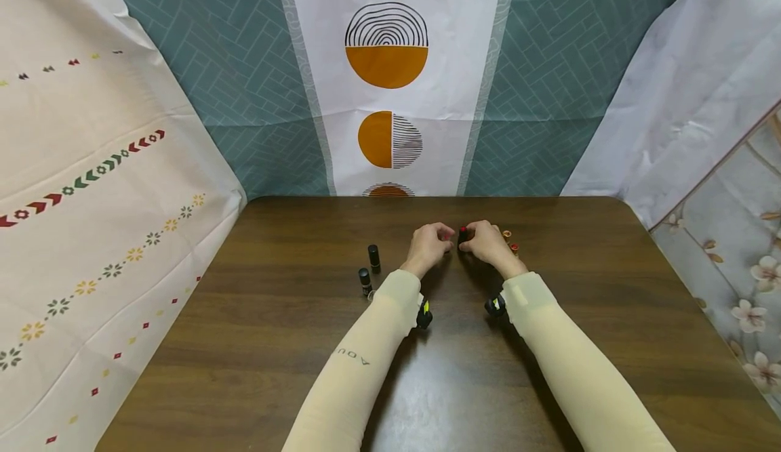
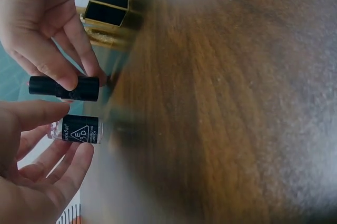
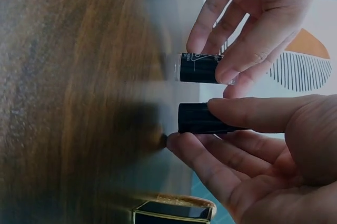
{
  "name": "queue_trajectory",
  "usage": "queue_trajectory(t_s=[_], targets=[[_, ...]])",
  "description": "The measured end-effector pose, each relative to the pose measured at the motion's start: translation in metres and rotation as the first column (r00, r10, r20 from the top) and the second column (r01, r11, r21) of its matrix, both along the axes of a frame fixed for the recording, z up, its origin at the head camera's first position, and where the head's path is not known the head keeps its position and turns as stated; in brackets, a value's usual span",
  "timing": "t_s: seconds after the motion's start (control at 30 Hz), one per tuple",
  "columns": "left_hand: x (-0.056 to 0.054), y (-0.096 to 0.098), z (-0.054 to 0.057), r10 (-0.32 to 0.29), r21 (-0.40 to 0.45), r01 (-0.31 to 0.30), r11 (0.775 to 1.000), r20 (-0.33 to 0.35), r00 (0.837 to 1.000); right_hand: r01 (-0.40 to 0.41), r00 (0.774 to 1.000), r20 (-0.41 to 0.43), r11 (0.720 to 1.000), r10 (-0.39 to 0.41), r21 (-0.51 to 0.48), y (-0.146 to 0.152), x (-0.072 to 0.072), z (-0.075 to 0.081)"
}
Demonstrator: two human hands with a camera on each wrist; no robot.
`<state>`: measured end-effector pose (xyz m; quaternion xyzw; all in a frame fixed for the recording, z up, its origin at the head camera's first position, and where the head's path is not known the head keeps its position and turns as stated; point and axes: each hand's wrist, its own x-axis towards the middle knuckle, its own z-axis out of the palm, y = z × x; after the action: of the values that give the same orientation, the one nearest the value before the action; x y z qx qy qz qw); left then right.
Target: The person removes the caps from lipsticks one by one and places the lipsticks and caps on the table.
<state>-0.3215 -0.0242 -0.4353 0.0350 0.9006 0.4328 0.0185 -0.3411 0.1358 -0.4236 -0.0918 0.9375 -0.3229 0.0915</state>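
Note:
Near the far side of the table, both hands work close together, each with a small tube. My left hand [image 1: 427,247] pinches a lipstick tube [image 2: 81,129] between thumb and fingers; it has a black band with white lettering and clear ends. Beside it, my right hand [image 1: 489,243] grips a plain black lipstick tube [image 3: 197,118] whose red top shows in the head view. The two tubes stand upright side by side with a narrow gap between them. The right hand's fingers cover part of the black tube.
Left of the left hand stand two black tubes, one farther back [image 1: 374,259] and one nearer [image 1: 365,281]. Several gold-edged black lipstick tubes [image 2: 108,8] stand just beyond the right hand. The brown wooden table [image 1: 274,343] ends at a hanging patterned cloth [image 1: 256,66].

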Motion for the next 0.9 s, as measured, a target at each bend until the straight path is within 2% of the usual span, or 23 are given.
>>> queue_trajectory(t_s=[0.13,0.4,0.67,0.9], targets=[[0.001,0.001,-0.001,-0.005,0.007,0.005,1.0,0.013,1.0,-0.001,1.0,-0.008,1.0,0.001,0.01,-0.001,-0.001,-0.002],[0.001,0.006,-0.003,-0.004,-0.018,0.004,1.0,-0.003,1.0,0.014,0.999,-0.03,0.999,-0.014,0.028,-0.001,0.001,-0.005],[0.003,0.008,-0.003,-0.01,-0.035,0.01,0.999,-0.023,1.0,-0.014,0.998,-0.055,0.999,0.016,0.033,-0.001,-0.001,-0.011],[0.002,0.009,-0.003,-0.02,-0.062,0.018,0.998,-0.03,0.999,-0.02,0.999,-0.049,1.0,0.021,0.012,-0.001,0.0,-0.007]])
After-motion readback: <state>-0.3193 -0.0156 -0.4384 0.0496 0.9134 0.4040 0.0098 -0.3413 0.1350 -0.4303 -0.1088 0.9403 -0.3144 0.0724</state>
